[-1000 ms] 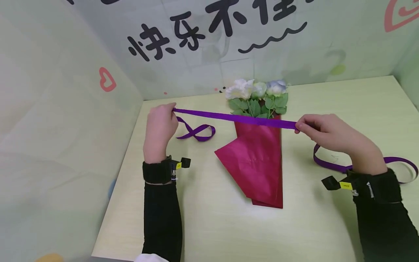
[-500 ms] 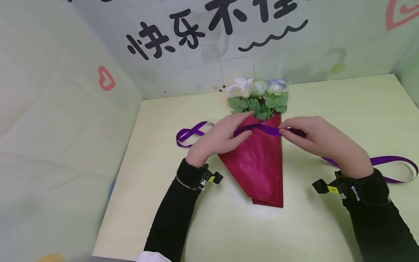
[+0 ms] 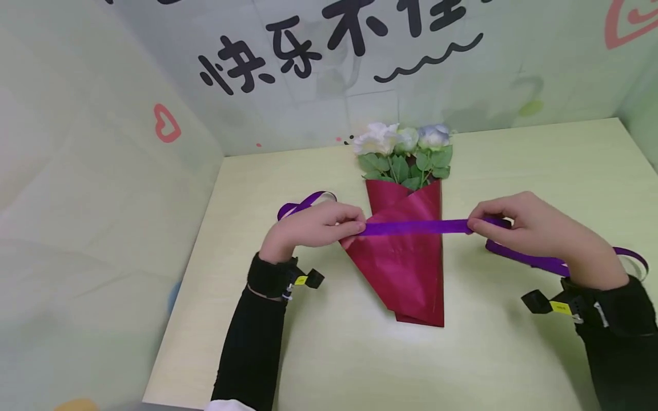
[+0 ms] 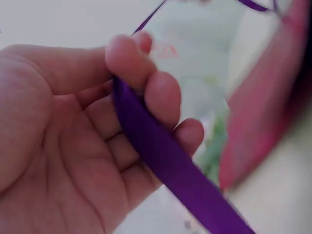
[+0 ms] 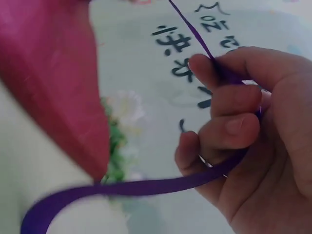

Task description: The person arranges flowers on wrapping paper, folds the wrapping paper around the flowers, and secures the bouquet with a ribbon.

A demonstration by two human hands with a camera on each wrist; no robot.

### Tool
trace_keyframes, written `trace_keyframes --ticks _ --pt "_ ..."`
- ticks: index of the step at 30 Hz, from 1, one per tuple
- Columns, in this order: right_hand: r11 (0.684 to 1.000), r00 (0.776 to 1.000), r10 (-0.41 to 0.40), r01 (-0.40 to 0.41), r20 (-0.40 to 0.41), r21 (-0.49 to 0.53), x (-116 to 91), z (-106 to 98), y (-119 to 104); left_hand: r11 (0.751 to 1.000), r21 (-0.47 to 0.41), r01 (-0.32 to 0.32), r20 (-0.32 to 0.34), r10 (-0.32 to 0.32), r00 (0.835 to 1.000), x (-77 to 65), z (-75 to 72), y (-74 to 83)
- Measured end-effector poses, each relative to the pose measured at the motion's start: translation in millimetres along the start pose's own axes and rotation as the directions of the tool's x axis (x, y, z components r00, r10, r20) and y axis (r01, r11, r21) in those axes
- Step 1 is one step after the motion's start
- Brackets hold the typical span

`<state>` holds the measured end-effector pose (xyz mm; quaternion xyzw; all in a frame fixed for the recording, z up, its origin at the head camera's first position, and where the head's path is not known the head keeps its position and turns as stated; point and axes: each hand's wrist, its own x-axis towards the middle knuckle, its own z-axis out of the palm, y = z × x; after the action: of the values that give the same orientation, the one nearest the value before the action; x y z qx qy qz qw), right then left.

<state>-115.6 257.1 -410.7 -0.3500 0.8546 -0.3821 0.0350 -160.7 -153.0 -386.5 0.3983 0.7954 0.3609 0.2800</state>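
A purple ribbon (image 3: pixel 411 227) is stretched straight between both hands, crossing over a bouquet in dark red wrapping paper (image 3: pixel 406 268). My left hand (image 3: pixel 321 224) pinches it at the paper's left side; in the left wrist view the ribbon (image 4: pixel 165 161) runs between thumb and fingertips and trails across the palm. My right hand (image 3: pixel 524 225) pinches it to the right of the bouquet, and in the right wrist view the ribbon (image 5: pixel 146 187) passes through the curled fingers and hangs off to the left. White and pale lilac flowers (image 3: pixel 377 138) with green leaves (image 3: pixel 401 168) show above the wrapping.
The bouquet lies on a pale wooden table (image 3: pixel 360 365), its flowers near the back wall (image 3: pixel 308 120), which carries black lettering. One loose ribbon loop lies behind my left hand; another trails beneath the right wrist. A side wall (image 3: pixel 103 228) borders the table's left.
The left hand moved in from the far left to the bouquet, then slightly back left. The ribbon came down from the flowers' stems onto the wrapping and is taut again. The right hand shifted right.
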Motion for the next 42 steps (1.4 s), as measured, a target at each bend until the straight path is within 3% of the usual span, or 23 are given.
trace_keyframes --ticks 3,6,9,11,13,18,24,27,30,32,33,36,39,42 --pt "0.997 0.991 0.028 -0.037 0.131 0.07 -21 5 17 0.994 0.032 0.108 0.091 -0.111 0.99 -17.7 2.7 -17.1" --pt "0.979 0.957 0.001 -0.06 0.289 0.196 -40 18 29 0.974 0.091 0.209 0.21 -0.224 0.952 -29.8 14.2 -31.1" --pt "0.95 0.894 -0.018 -0.124 0.449 0.286 -53 35 31 0.958 0.146 0.248 0.304 -0.282 0.91 -36.5 29.7 -37.7" --pt "0.946 0.853 0.002 -0.171 0.523 0.276 -59 44 26 0.952 0.157 0.262 0.341 -0.301 0.891 -39.1 39.6 -37.9" --pt "0.945 0.81 0.072 -0.241 0.583 0.219 -62 49 19 0.952 0.154 0.266 0.369 -0.305 0.878 -40.1 48.3 -35.6" --pt "0.923 0.719 0.302 -0.384 0.626 -0.005 -61 51 1 0.949 0.18 0.26 0.411 -0.313 0.856 -38.2 63.3 -30.4" --pt "0.882 0.681 0.46 -0.425 0.57 -0.204 -55 49 -4 0.904 0.293 0.31 0.355 -0.404 0.843 -33.8 67.0 -22.0" --pt "0.873 0.667 0.478 -0.433 0.572 -0.226 -53 48 -2 0.89 0.322 0.322 0.348 -0.428 0.834 -32.1 67.9 -19.9" --pt "0.885 0.671 0.454 -0.418 0.586 -0.206 -51 47 0 0.878 0.332 0.345 0.342 -0.453 0.824 -32.0 68.5 -18.8" --pt "0.9 0.691 0.418 -0.404 0.59 -0.166 -50 45 3 0.87 0.336 0.361 0.319 -0.466 0.825 -32.9 67.7 -17.5" --pt "0.912 0.713 0.392 -0.386 0.582 -0.142 -50 43 5 0.868 0.337 0.365 0.3 -0.467 0.832 -34.1 65.8 -16.1" --pt "0.934 0.784 0.345 -0.34 0.516 -0.108 -46 34 9 0.864 0.354 0.358 0.192 -0.442 0.876 -38.9 55.4 -10.3" --pt "0.946 0.861 0.323 -0.3 0.393 -0.121 -36 24 8 0.869 0.352 0.348 0.05 -0.388 0.92 -42.5 40.3 -0.3" --pt "0.946 0.895 0.325 -0.308 0.305 -0.103 -23 17 5 0.887 0.326 0.326 -0.063 -0.324 0.944 -40.0 29.4 10.1"
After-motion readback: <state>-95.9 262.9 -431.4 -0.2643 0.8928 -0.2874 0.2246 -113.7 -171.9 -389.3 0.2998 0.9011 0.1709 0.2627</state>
